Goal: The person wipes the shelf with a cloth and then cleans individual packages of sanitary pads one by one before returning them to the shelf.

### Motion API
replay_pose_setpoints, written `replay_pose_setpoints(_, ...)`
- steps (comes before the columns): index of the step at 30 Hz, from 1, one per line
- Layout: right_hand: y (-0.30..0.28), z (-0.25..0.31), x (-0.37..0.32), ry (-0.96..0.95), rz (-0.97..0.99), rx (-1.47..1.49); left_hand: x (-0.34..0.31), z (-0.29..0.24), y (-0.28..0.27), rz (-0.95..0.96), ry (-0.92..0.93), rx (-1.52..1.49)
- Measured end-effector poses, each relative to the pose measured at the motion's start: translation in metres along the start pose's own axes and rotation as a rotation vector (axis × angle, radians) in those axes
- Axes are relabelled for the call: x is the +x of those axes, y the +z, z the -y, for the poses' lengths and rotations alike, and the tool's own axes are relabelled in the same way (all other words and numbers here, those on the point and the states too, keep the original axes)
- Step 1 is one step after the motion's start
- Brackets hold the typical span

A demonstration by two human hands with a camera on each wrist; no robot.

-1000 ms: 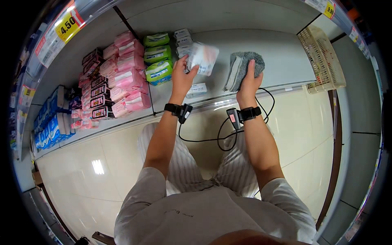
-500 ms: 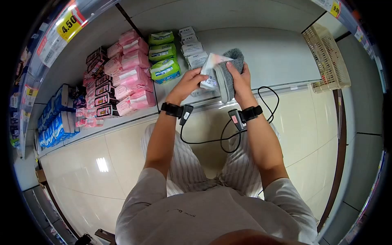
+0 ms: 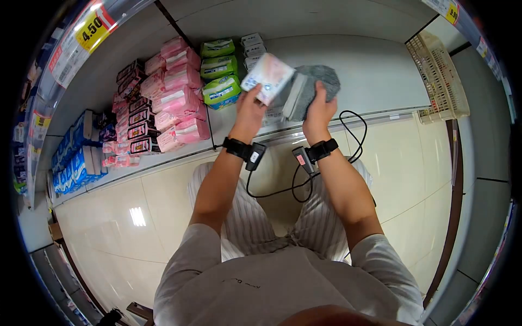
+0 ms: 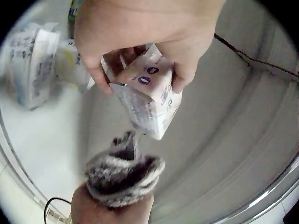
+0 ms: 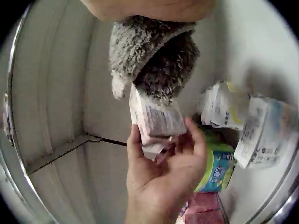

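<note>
A white and pink package is gripped between the thumb and fingers of my left hand, raised over the shelf. My right hand holds a folded grey fuzzy cloth just to the right of it. In the left wrist view the package shows its printed end, and the cloth lies below it. From the right wrist the cloth covers part of the package. A white pack lies on the shelf behind the left hand, partly hidden.
White packs, green packs and pink packs stand in rows on the shelf, with black and blue packs farther left. A cream plastic basket stands at the right end. A black cable hangs between the wrists.
The package and the cloth came together half a second ago and have since moved slightly apart. The package has risen and tilted in the left hand; the cloth has shifted right.
</note>
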State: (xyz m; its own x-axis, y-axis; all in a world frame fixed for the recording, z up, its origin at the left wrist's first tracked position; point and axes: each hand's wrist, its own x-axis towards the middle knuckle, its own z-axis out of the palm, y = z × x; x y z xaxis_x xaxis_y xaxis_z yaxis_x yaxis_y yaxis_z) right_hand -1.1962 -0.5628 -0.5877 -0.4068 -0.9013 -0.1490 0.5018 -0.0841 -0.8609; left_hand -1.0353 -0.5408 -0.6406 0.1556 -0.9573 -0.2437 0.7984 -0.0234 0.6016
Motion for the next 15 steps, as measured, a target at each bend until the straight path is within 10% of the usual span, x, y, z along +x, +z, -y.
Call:
replay_pose_setpoints(6,-0.004,0.007,-0.014,-0.329,0.18,-0.084,-0.011,-0.053,-0.002,0.057,0.285,0.778)
replay_pose_setpoints(11,0.005,0.027,-0.027,-0.746,1.03,-0.867,-0.034,-0.065,-0.012,0.251,0.249,1.013)
replay_pose_setpoints(15,0.006,0.038,-0.029,-0.358,1.124,-0.833,-0.072,-0.104,0.019,0.231,0.188,1.219)
